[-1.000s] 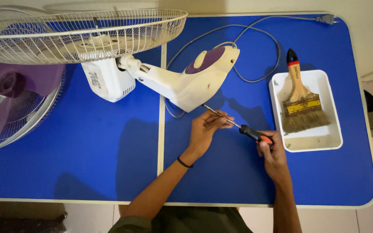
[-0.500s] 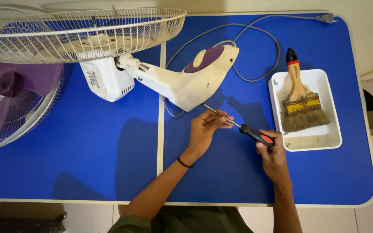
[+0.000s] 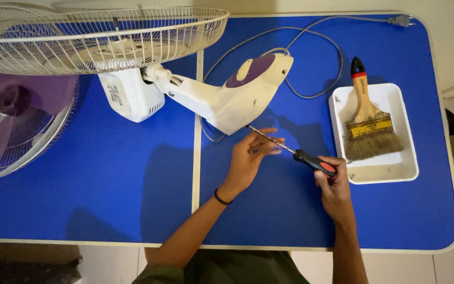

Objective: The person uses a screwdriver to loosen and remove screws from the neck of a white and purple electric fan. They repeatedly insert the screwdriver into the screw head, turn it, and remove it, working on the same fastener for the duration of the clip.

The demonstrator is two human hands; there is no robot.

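Observation:
A white fan body (image 3: 222,100) with a purple control panel lies on its side on the blue table (image 3: 106,200). My right hand (image 3: 333,189) grips the black-and-red handle of a screwdriver (image 3: 313,162). Its thin shaft runs up-left, and the tip meets the lower edge of the fan body. My left hand (image 3: 250,158) rests its fingertips on the shaft, just below the fan body, fingers loosely curled around it. A dark band sits on my left wrist.
A white wire fan guard (image 3: 95,37) stands at the upper left, and a second guard with purple blades (image 3: 6,121) lies at the left edge. A white tray (image 3: 400,168) holds a wooden paintbrush (image 3: 368,118) on the right. A grey power cord (image 3: 311,47) loops along the back.
The screwdriver handle has turned a little in my right hand, and my left fingers have shifted slightly along the shaft. The fan parts stay where they were.

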